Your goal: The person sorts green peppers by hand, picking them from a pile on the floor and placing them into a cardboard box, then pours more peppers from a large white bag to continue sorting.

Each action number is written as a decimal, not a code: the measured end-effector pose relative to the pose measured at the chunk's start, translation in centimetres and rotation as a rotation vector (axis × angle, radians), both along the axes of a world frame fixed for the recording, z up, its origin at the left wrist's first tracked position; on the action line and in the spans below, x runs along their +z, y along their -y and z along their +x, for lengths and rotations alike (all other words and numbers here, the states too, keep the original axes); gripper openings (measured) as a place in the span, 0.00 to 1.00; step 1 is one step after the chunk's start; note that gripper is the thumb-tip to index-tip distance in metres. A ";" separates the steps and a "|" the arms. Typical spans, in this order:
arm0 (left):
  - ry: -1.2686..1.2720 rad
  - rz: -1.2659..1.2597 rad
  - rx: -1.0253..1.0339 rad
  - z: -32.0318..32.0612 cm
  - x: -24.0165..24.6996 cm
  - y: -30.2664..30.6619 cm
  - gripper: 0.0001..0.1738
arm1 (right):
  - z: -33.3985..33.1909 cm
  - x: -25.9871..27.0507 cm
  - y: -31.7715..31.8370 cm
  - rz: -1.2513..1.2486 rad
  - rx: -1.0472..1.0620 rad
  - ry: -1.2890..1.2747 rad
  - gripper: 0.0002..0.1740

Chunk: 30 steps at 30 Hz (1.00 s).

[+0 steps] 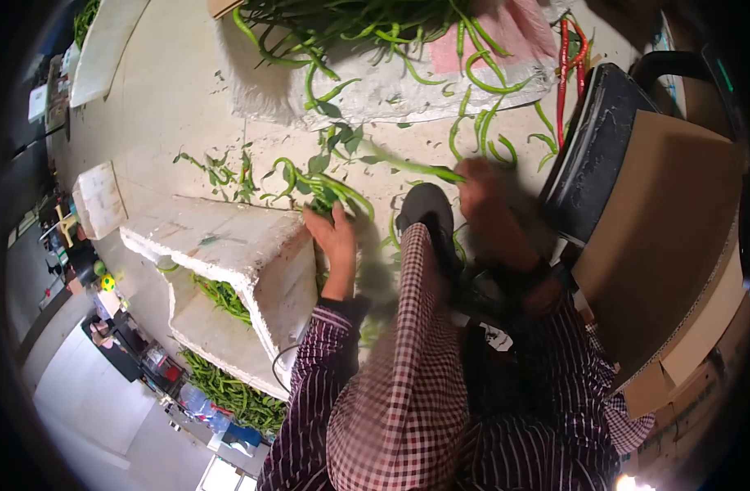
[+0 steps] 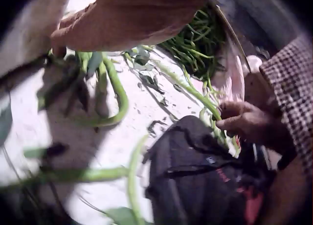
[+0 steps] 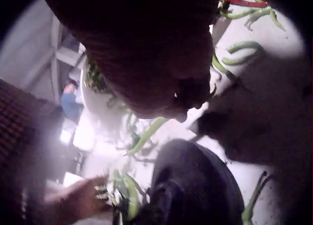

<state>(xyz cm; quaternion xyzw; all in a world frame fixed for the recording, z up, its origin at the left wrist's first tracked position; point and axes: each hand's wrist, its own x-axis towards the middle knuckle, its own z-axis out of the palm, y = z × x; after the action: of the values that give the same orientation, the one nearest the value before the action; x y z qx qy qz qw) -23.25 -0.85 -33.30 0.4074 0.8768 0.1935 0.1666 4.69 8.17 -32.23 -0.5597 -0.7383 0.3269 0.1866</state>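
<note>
My right hand (image 1: 483,196) pinches the end of a long green chili pepper (image 1: 420,169), blurred and pointing left. In the left wrist view, the thumb and fingers of that right hand (image 2: 249,121) close on the chili's tip. My left hand (image 1: 334,244) holds several curved green chilies (image 1: 338,192) with leaves, low over the floor beside the foam box. These chilies (image 3: 129,193) stick out past the left fingers in the right wrist view. A dark shoe (image 1: 428,214) stands between the two hands.
A white foam box (image 1: 220,237) lies on its side at left with chilies inside. Ahead, a white sack (image 1: 375,98) bears a heap of green chilies (image 1: 367,16). Loose chilies (image 1: 485,123) and leafy scraps (image 1: 228,173) litter the floor. Cardboard (image 1: 661,237) leans at right, near red chilies (image 1: 565,82).
</note>
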 end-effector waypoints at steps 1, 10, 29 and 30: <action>0.074 0.017 0.096 0.5 0.1 0.5 0.42 | 1.0 0.0 -0.3 0.029 -0.139 -0.049 0.12; -0.099 0.106 0.059 2.7 -3.9 -4.1 0.43 | 4.8 -1.9 -1.4 -0.017 -0.342 0.307 0.33; 0.176 0.194 -0.248 10.9 -1.0 -12.6 0.39 | -4.5 -2.5 -2.8 -1.084 -0.213 -1.295 0.23; 0.175 0.144 -0.278 10.2 -0.9 -12.7 0.38 | -4.1 -2.4 -3.0 -1.083 -0.215 -1.294 0.23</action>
<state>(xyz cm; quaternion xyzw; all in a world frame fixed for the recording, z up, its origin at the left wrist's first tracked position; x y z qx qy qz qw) -13.04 11.81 -34.23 0.5173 0.7780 0.2656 0.2377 0.55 11.16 -34.58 -0.3417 -0.1705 0.8712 0.3085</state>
